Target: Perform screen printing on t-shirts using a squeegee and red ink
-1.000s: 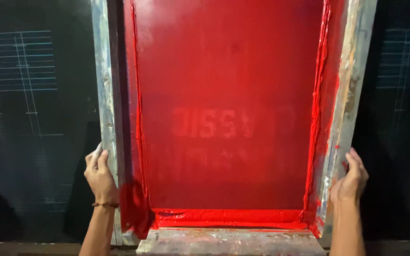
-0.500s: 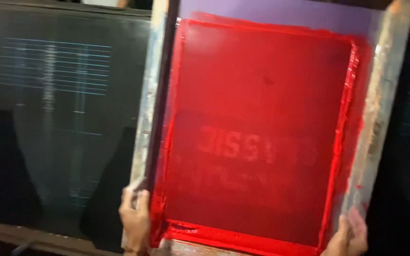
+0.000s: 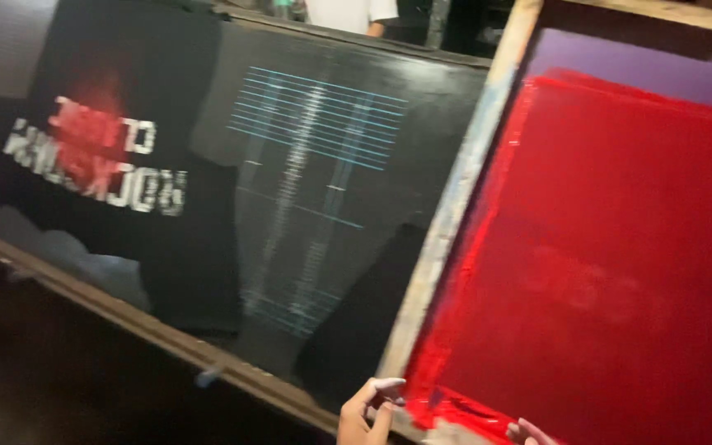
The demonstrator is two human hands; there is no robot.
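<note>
I hold a large printing screen, its mesh (image 3: 611, 272) coated in wet red ink inside a pale wooden frame (image 3: 455, 206), with a purple strip along its top. My left hand (image 3: 368, 409) grips the bottom of the frame's left rail. Only the fingertips of my right hand (image 3: 529, 431) show at the lower edge, curled on the frame's bottom rail beside a thick bead of red ink. The rest of that hand is out of view.
To the left lies a black board (image 3: 315, 189) marked with pale blue grid lines. Further left a black shirt (image 3: 92, 156) carries a white and red print. A wooden table edge (image 3: 166, 338) runs diagonally below. A person in a white top (image 3: 352, 12) stands behind.
The view has swung left and the screen now sits at the right. The printed black shirt has come into view. My right hand has slid mostly out of the picture.
</note>
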